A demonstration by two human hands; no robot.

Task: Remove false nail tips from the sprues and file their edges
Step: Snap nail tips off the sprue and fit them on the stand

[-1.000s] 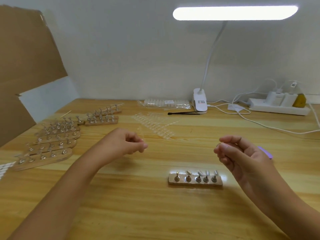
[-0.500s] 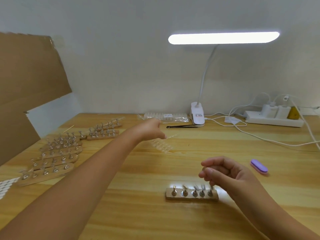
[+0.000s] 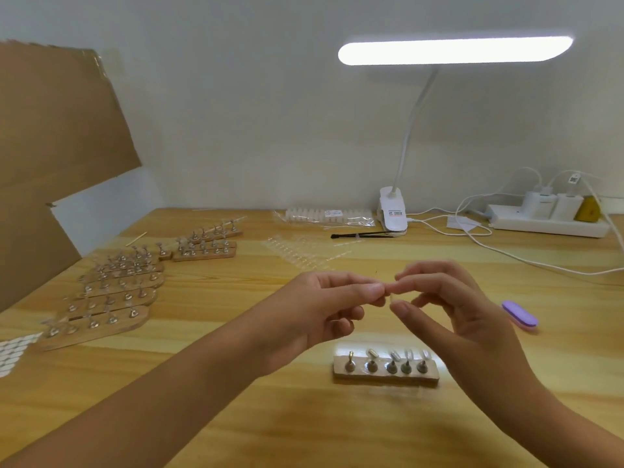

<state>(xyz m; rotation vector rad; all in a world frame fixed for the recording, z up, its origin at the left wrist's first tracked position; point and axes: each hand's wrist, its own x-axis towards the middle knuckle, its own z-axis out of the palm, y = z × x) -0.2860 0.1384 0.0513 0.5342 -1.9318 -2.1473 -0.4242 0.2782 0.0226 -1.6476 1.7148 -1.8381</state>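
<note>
My left hand (image 3: 324,309) and my right hand (image 3: 449,309) meet fingertip to fingertip above the table's middle. Between them sits a small clear nail tip (image 3: 389,293), pinched by my left thumb and forefinger and touched by my right fingertips; it is barely visible. Below the hands a small wooden holder (image 3: 385,374) carries a row of metal stands, most topped with clear nail tips. Clear sprue strips (image 3: 300,253) lie flat behind the hands. A purple nail file (image 3: 519,314) rests to the right of my right hand.
Several wooden holders with stands (image 3: 114,292) lie at the left, more (image 3: 206,248) behind them. A bagged pack of tips (image 3: 329,216), black tweezers (image 3: 358,235), a clip lamp (image 3: 393,214), a power strip (image 3: 547,221) with cables stand at the back. Cardboard (image 3: 50,146) leans left.
My left hand has pulled back from the sprue strips to the middle. My right hand has risen from the small holder to meet it at the fingertips.
</note>
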